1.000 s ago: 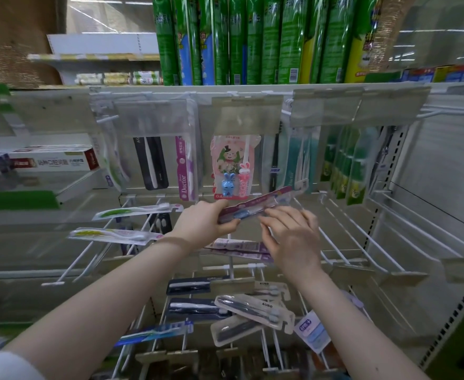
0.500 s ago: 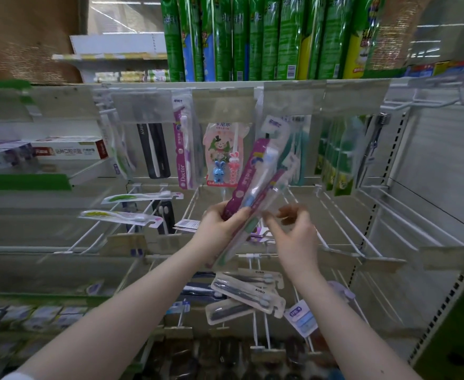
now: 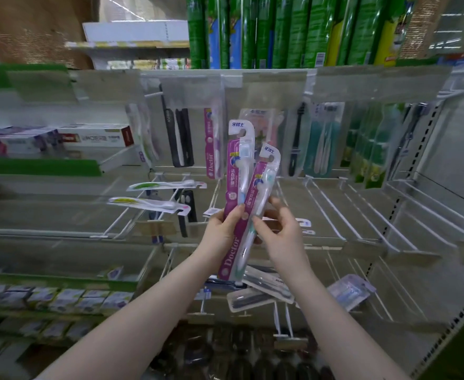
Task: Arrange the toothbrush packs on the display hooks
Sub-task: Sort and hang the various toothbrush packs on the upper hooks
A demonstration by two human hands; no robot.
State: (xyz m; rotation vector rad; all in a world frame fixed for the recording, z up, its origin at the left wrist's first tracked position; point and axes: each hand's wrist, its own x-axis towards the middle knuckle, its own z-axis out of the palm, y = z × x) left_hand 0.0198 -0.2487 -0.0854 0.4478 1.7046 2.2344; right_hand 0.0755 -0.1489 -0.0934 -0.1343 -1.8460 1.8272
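Now the left grip (image 3: 222,229) clasps 2 toothbrush packs (image 3: 237,187) upright while the right grip (image 3: 277,231) pinches 1; next, likely, its hanger slips onto a bare hook (image 3: 335,212) rightward.

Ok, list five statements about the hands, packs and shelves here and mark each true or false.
1. The left hand grips the purple packs, which stand with their hanger ends up. True.
2. The right hand rests on a bare hook, away from the packs. False: it pinches the purple packs too.
3. Tall green packages stand on the shelf above the hooks. True.
4. The purple packs hang on a hook. False: both are in the hands, in front of the display.
5. A green-handled toothbrush pack lies flat across the hooks left of the hands. True.
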